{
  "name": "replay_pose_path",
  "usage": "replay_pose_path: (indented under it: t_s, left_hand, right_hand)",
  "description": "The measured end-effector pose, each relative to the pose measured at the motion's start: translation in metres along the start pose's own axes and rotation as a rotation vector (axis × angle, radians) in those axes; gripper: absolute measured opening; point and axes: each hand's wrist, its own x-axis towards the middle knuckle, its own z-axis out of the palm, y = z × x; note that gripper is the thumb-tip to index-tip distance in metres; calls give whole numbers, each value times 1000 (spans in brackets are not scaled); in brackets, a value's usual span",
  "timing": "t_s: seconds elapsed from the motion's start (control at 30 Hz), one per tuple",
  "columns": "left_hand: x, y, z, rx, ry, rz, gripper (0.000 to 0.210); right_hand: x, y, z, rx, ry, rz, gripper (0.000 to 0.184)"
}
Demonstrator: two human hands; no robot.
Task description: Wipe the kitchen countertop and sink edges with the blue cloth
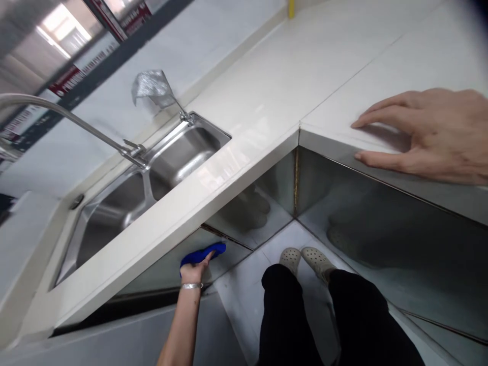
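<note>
A blue cloth (202, 255) lies bunched under my left hand (195, 272), pressed against the glossy cabinet door (163, 272) below the sink. My fingers are partly hidden by the cloth, and the thumb points up along it. A silver bracelet (191, 285) circles that wrist. Over on the right, my right hand (430, 140) is at the edge of the white countertop (251, 122), fingers and thumb apart with nothing between them. Whether it bears on the counter I cannot tell exactly.
A double steel sink (147, 185) with a curved faucet (87, 129) is set in the counter. Silver wrapping (154, 89) covers a second fitting. The cabinets meet in an inner corner (296, 183). Clog-style shoes (314, 259) stand on the tiled floor (238, 300).
</note>
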Motion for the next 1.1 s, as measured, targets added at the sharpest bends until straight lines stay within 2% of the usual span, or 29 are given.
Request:
replay_pose_path:
  t_s: [0.13, 0.23, 0.37, 0.5, 0.6, 0.7, 0.8, 0.93, 1.1]
  left_hand:
    - [-54, 50, 0, -104, 79, 0, 68]
    - [-93, 67, 0, -159, 125, 128, 61]
    - [-142, 54, -3, -184, 135, 308, 44]
    - [-193, 39, 1, -140, 60, 286, 23]
    - [-230, 43, 18, -123, -46, 312, 11]
    - [-260, 49, 47, -70, -146, 351, 12]
    - [-280, 49, 84, 3, -233, 350, 21]
    - [-286, 38, 148, 170, -396, 428, 30]
    - [-285, 17, 238, 523, -749, 602, 54]
  right_hand:
    - [1, -4, -3, 19, -78, 2, 99]
    - [3, 2, 4, 48, -79, -20, 90]
    - [8, 11, 21, 125, 34, -84, 79]
    - [10, 12, 32, 180, 144, -147, 61]
    - [9, 7, 35, 167, 205, -183, 48]
    - [8, 1, 34, 185, 261, -185, 43]
    - [7, -7, 27, 312, 287, -187, 42]
    - [1, -24, 5, 683, 232, -87, 45]
    - [-9, -41, -22, 1236, 79, 41, 57]
